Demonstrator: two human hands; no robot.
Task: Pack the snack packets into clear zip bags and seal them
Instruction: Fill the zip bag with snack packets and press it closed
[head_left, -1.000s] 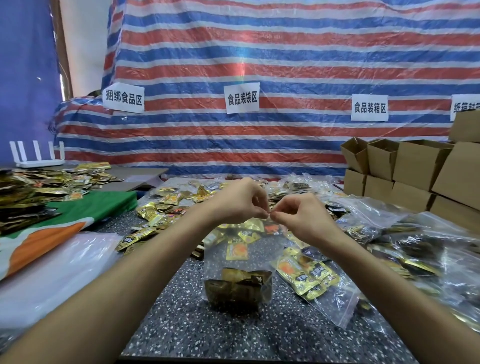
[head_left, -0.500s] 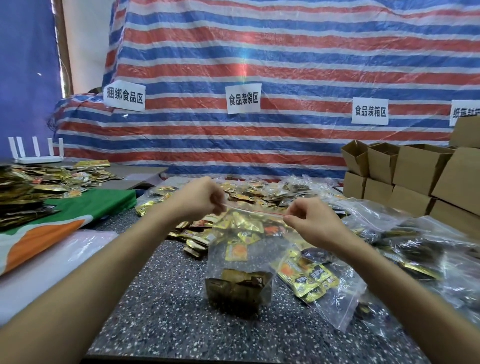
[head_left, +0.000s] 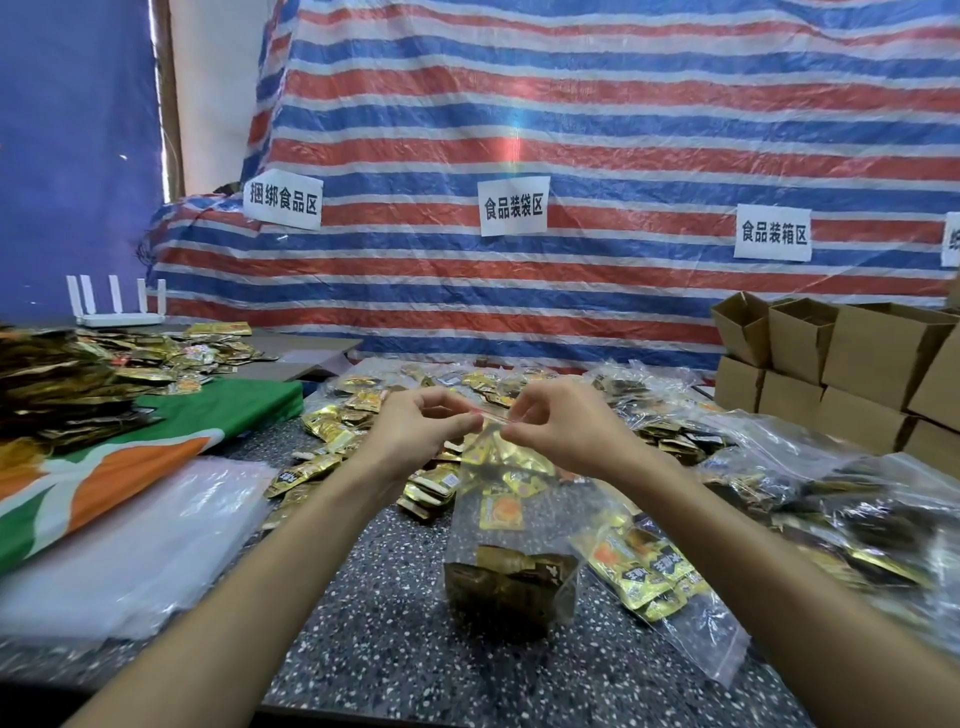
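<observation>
Left hand (head_left: 415, 432) and right hand (head_left: 566, 431), each in a pinch on top of zip bag (head_left: 519, 540), just below them.

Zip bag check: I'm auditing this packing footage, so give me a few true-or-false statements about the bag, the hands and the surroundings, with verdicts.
1. The left hand and the right hand both pinch the top edge of the zip bag. True.
2. The zip bag is empty. False: packets sit at its bottom.
3. The boxes stand on the left. False: the boxes are stacked on the right.
4. A white router stands at the far left. True.
5. The zip bag lies flat. False: it is held upright by its top edge.
</observation>
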